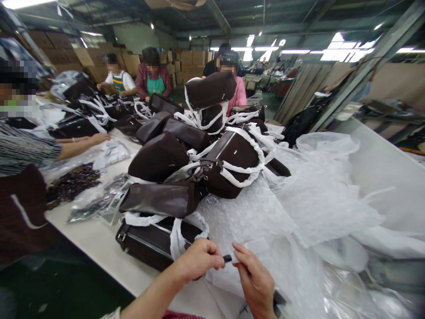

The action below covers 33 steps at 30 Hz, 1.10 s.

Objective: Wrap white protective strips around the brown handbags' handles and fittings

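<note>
My left hand (203,259) pinches a narrow dark strap (227,258), its short end sticking out past the thumb and forefinger. Just to the right, my right hand (255,277) has thumb and forefinger apart, facing the strap end. A dark piece (279,298) shows beside the right hand's outer edge; whether the hand touches it is unclear. Close behind my left hand lies a dark brown handbag (146,241) with white-wrapped handles (177,239). Another brown bag (159,198) rests on top of it.
More brown bags (232,155) are heaped along the table (89,241). Clear bubble wrap and plastic bags (308,195) cover its right side. Dark small parts (75,184) lie at left, near a co-worker's arm (78,146). Other people stand behind the heap.
</note>
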### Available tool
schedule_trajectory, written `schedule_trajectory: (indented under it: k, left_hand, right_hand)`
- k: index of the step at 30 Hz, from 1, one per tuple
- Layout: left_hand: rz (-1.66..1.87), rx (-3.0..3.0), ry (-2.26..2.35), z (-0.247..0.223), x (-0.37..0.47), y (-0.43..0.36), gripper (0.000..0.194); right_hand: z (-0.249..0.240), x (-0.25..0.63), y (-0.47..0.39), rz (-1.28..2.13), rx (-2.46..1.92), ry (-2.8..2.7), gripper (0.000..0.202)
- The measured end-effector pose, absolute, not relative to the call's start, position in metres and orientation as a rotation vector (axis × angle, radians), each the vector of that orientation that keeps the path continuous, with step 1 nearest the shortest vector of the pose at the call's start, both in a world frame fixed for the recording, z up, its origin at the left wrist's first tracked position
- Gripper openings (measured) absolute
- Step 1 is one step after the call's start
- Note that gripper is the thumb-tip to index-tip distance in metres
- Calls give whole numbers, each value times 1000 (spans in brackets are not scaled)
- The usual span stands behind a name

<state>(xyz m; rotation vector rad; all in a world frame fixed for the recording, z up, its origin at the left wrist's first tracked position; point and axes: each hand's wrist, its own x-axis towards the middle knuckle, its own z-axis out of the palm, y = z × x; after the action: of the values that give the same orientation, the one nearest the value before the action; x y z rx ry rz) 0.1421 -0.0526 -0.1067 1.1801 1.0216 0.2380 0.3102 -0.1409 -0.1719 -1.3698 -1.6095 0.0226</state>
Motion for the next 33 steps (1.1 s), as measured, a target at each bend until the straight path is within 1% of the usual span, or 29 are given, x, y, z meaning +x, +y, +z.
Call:
schedule_trajectory:
  k: [4,8,10,12,14,18,19,23,24,25,26,28,29,31,33]
  left_hand:
    - [187,1179,987,-104,141,-50,15]
    - [191,1167,1013,-105,142,-49,14]
    - [211,1162,1014,-105,142,-50,14]
    - [244,1158,1011,-106,142,-51,15]
    - [278,1156,1005,-108,141,-52,16]
    - [391,1153,965,-118,140,-57,14]
    - [420,1138,941,-120,139,-57,15]
    - [492,1119,824,-122,138,-59,43]
    - [516,1172,798,-121,137,-59,44]
    - [545,1247,773,-119,136,-60,41]
    - [572,1335,754,-118,136,-60,32]
    - [602,1485,726,-115,133,-60,7]
    - [605,1537,713,-114,132,-59,4]
    - [582,1610,681,-112,129,-58,12]
    - [529,1684,622,-109,125,-57,15]
  right_hand:
    - [-163,304,-140,87,-1333,-1579,28]
    - [-153,301,-146,293,-1321,-1573,37]
    - [-152,299,-148,348,-1316,-1537,34]
    - [-155,296,-147,325,-1339,-1459,27]
    - [-158,290,-146,283,-1371,-1400,25]
    - [-162,284,-145,274,-1422,-1405,40]
    - [-162,284,-145,282,-1433,-1414,44]
    - [-159,282,-150,366,-1490,-1405,61]
    - [-159,281,-150,383,-1496,-1393,62]
    - [-159,278,-151,392,-1501,-1381,64]
    - [-159,276,-151,387,-1505,-1378,65]
    - [-158,272,-154,340,-1510,-1418,65]
    - [-155,272,-157,301,-1513,-1465,65]
    - [-143,276,-167,202,-1530,-1615,61]
    - [-123,283,-179,24,-1556,-1729,53]
